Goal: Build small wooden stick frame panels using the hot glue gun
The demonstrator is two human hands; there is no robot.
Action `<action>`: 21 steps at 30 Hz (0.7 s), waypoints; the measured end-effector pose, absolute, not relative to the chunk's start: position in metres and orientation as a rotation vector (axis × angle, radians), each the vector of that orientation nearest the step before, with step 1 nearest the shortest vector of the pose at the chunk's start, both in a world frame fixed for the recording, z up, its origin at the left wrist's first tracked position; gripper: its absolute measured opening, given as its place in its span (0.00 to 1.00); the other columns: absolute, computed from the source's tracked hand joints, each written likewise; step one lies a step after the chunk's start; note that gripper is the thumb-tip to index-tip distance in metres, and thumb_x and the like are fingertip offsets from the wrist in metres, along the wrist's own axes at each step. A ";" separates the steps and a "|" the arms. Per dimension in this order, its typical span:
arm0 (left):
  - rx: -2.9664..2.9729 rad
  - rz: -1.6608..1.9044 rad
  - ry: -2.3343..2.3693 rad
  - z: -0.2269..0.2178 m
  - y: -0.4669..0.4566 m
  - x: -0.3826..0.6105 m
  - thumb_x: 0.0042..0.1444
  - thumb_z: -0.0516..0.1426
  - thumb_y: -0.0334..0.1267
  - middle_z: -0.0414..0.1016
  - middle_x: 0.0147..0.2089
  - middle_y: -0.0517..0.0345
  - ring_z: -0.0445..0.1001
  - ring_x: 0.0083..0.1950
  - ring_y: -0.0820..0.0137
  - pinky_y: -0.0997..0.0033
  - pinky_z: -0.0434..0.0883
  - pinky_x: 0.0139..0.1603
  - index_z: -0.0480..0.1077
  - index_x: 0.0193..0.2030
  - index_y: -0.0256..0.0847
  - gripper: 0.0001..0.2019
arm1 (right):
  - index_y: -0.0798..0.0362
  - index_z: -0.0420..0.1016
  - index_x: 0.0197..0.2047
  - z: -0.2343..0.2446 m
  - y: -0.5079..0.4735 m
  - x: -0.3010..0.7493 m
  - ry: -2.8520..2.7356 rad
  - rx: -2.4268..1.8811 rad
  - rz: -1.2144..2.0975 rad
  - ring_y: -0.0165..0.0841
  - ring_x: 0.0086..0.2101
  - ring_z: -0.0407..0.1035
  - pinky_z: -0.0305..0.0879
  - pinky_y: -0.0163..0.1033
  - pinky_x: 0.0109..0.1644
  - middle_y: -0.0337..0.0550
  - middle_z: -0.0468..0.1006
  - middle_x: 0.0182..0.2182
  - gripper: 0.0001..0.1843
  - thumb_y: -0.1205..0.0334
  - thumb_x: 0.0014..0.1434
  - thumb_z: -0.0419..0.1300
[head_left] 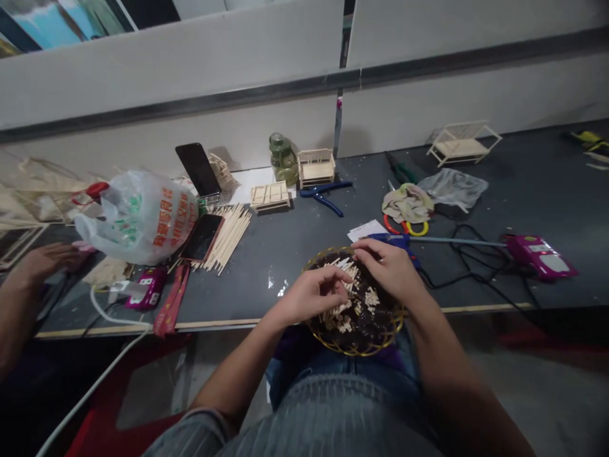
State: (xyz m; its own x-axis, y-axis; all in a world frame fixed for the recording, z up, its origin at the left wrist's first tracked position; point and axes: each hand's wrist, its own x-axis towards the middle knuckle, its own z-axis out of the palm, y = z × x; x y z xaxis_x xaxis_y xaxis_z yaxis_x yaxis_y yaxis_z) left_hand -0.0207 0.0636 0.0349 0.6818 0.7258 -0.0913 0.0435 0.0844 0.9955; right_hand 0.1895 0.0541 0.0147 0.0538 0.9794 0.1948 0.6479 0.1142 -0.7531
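**Two hands work at one round basket (389,319) with small sticks (339,316) inside**

From my distant seat I observe the basket at the front edge of the dark table (280,238), directly before the person's body. It has a yellow woven rim, and the pale, short sticks lie in it loosely, with the larger heap on its left side.

The left hand (316,295) is above this heap. Its fingers are curved, and a narrow space shows between thumb and forefinger; whether a small piece is pinched there, I cannot tell. The right hand (387,266) is at the far right part of the basket, with the fingers bent close to the thumb. I cannot tell if it holds something or only rests near the rim.

Just behind the right hand I see a blue glue gun (389,239), partly covered, and a long pale rod (459,240) extends to the right of it, toward a purple box (541,257).

Farther back on the table are blue pliers (311,192), a small wooden bench (316,170) and a low wooden piece (269,197). To the left of these lies a pile of long sticks (232,238), near a white plastic bag (143,219). At the far left, I notice another person's hand (52,259).
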 end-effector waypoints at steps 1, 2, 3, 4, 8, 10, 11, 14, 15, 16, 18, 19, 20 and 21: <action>1.444 0.563 0.676 0.033 0.061 -0.017 0.50 0.62 0.30 0.78 0.30 0.55 0.72 0.28 0.71 0.74 0.65 0.30 0.77 0.43 0.41 0.12 | 0.48 0.78 0.44 0.015 0.051 0.190 -1.690 -1.594 0.577 0.36 0.37 0.76 0.68 0.40 0.42 0.40 0.83 0.36 0.11 0.59 0.63 0.56; 1.474 0.555 0.657 0.030 0.058 -0.013 0.50 0.61 0.30 0.78 0.30 0.56 0.73 0.28 0.70 0.74 0.65 0.30 0.77 0.43 0.42 0.13 | 0.48 0.78 0.44 0.015 0.048 0.191 -1.710 -1.584 0.574 0.36 0.36 0.76 0.68 0.40 0.41 0.40 0.83 0.36 0.11 0.59 0.63 0.56; 1.504 0.548 0.637 0.028 0.055 -0.009 0.50 0.60 0.29 0.79 0.30 0.56 0.74 0.29 0.69 0.73 0.66 0.30 0.77 0.44 0.42 0.14 | 0.49 0.78 0.44 0.016 0.045 0.193 -1.730 -1.577 0.573 0.36 0.36 0.76 0.67 0.39 0.41 0.40 0.83 0.36 0.11 0.60 0.63 0.56; 1.532 0.541 0.621 0.025 0.051 -0.004 0.50 0.60 0.29 0.79 0.30 0.56 0.75 0.29 0.68 0.73 0.67 0.31 0.77 0.44 0.43 0.15 | 0.49 0.78 0.44 0.016 0.041 0.195 -1.748 -1.572 0.576 0.36 0.37 0.76 0.67 0.39 0.41 0.40 0.83 0.37 0.11 0.60 0.63 0.56; 1.685 0.502 0.684 0.015 0.041 0.013 0.46 0.60 0.26 0.79 0.30 0.57 0.75 0.30 0.66 0.73 0.67 0.32 0.78 0.41 0.44 0.15 | 0.49 0.78 0.43 0.016 0.028 0.203 -1.818 -1.520 0.600 0.37 0.39 0.76 0.67 0.39 0.43 0.41 0.83 0.38 0.11 0.61 0.63 0.56; 1.816 0.458 0.778 0.014 0.037 0.017 0.45 0.60 0.25 0.79 0.31 0.58 0.74 0.31 0.66 0.73 0.66 0.33 0.78 0.40 0.43 0.15 | 0.49 0.78 0.44 0.015 0.021 0.205 -1.834 -1.480 0.603 0.36 0.39 0.76 0.66 0.39 0.44 0.41 0.83 0.39 0.11 0.62 0.63 0.55; 1.900 0.408 0.818 0.014 0.035 0.018 0.45 0.60 0.25 0.79 0.31 0.58 0.74 0.32 0.66 0.73 0.66 0.34 0.78 0.40 0.43 0.15 | 0.49 0.78 0.44 0.015 0.018 0.206 -1.835 -1.461 0.603 0.36 0.39 0.76 0.66 0.38 0.44 0.41 0.83 0.39 0.11 0.62 0.63 0.55; 2.149 0.205 0.873 0.017 0.032 0.017 0.48 0.58 0.26 0.80 0.36 0.58 0.75 0.37 0.66 0.73 0.66 0.37 0.76 0.43 0.42 0.16 | 0.49 0.78 0.44 0.012 0.010 0.209 -1.826 -1.419 0.610 0.35 0.38 0.76 0.66 0.37 0.42 0.39 0.83 0.38 0.11 0.62 0.63 0.55; 2.205 0.161 0.876 0.018 0.032 0.016 0.49 0.57 0.27 0.80 0.39 0.58 0.75 0.39 0.66 0.73 0.66 0.38 0.76 0.44 0.43 0.15 | 0.48 0.78 0.44 0.011 0.008 0.210 -1.823 -1.413 0.611 0.35 0.38 0.76 0.66 0.37 0.42 0.39 0.83 0.37 0.11 0.62 0.63 0.55; 2.243 0.144 0.878 0.020 0.032 0.016 0.51 0.57 0.28 0.80 0.41 0.57 0.76 0.41 0.66 0.73 0.66 0.40 0.76 0.45 0.43 0.15 | 0.48 0.78 0.44 0.010 0.007 0.211 -1.818 -1.412 0.610 0.35 0.37 0.76 0.66 0.37 0.41 0.39 0.83 0.37 0.11 0.61 0.63 0.55; 2.267 0.170 0.878 0.021 0.033 0.013 0.53 0.57 0.30 0.81 0.42 0.57 0.76 0.43 0.66 0.73 0.67 0.42 0.76 0.45 0.42 0.13 | 0.48 0.78 0.44 0.009 0.005 0.214 -1.798 -1.420 0.602 0.35 0.38 0.76 0.66 0.38 0.42 0.39 0.83 0.38 0.11 0.60 0.63 0.56; 2.257 0.206 0.888 0.022 0.033 0.012 0.54 0.57 0.30 0.81 0.42 0.57 0.76 0.43 0.66 0.73 0.67 0.42 0.76 0.45 0.42 0.13 | 0.48 0.78 0.44 0.009 0.004 0.216 -1.784 -1.423 0.598 0.36 0.38 0.76 0.67 0.38 0.43 0.40 0.83 0.39 0.11 0.60 0.63 0.56; 2.233 0.259 0.911 0.022 0.032 0.009 0.54 0.57 0.31 0.81 0.41 0.57 0.76 0.42 0.66 0.73 0.68 0.42 0.76 0.46 0.42 0.13 | 0.48 0.78 0.44 0.008 0.004 0.218 -1.769 -1.422 0.595 0.36 0.39 0.77 0.67 0.38 0.43 0.40 0.83 0.39 0.11 0.59 0.63 0.56; 2.197 0.328 0.944 0.022 0.032 0.007 0.54 0.57 0.31 0.81 0.41 0.57 0.76 0.42 0.67 0.73 0.68 0.42 0.75 0.47 0.42 0.14 | 0.48 0.78 0.45 0.008 0.003 0.219 -1.756 -1.418 0.594 0.36 0.39 0.77 0.67 0.39 0.43 0.40 0.83 0.38 0.11 0.59 0.63 0.55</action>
